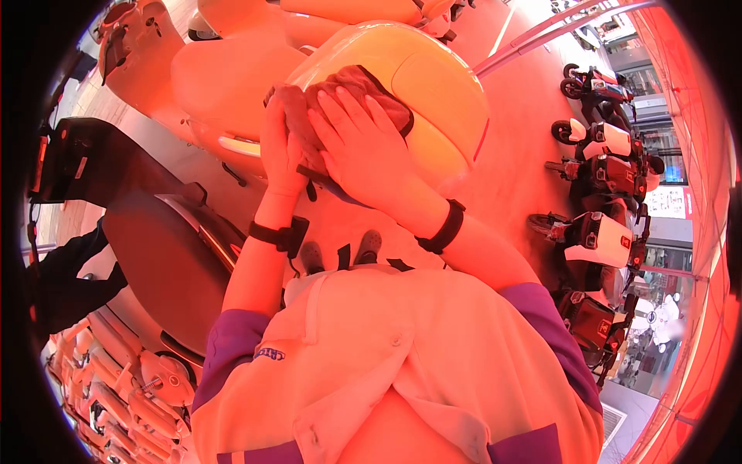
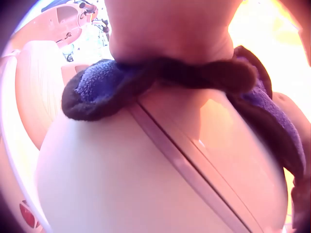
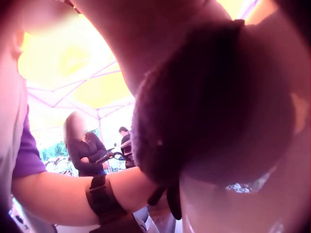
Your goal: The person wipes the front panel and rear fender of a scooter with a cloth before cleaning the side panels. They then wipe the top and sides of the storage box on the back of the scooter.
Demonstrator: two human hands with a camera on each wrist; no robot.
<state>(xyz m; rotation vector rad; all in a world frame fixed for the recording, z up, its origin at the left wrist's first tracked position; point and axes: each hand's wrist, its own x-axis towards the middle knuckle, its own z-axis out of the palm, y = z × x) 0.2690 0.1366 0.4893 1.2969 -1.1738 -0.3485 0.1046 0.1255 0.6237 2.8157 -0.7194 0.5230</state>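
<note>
A dark, plush cloth (image 1: pixel 363 81) lies bunched on a glossy, rounded scooter shell (image 1: pixel 444 85), which looks yellow-orange in the head view. My right hand (image 1: pixel 359 147) rests on top of the cloth, fingers straight and slightly spread. Close beside it, my left hand (image 1: pixel 282 155) holds the cloth's left side, where a bunched fold covers part of the fingers. In the left wrist view the cloth's purple-blue pile (image 2: pixel 99 81) and dark edging stick out from under the hand. A trim strip (image 2: pixel 175 162) crosses the shell below. The right wrist view shows the cloth dark and close up.
A pale scooter (image 1: pixel 232 85) stands beyond at upper left, and a dark scooter seat (image 1: pixel 166 255) lies close on my left. Several parked motorbikes (image 1: pixel 607 170) line the right. A person (image 3: pixel 85 150) stands in the background beneath a canopy. A metal pole (image 1: pixel 533 50) crosses at upper right.
</note>
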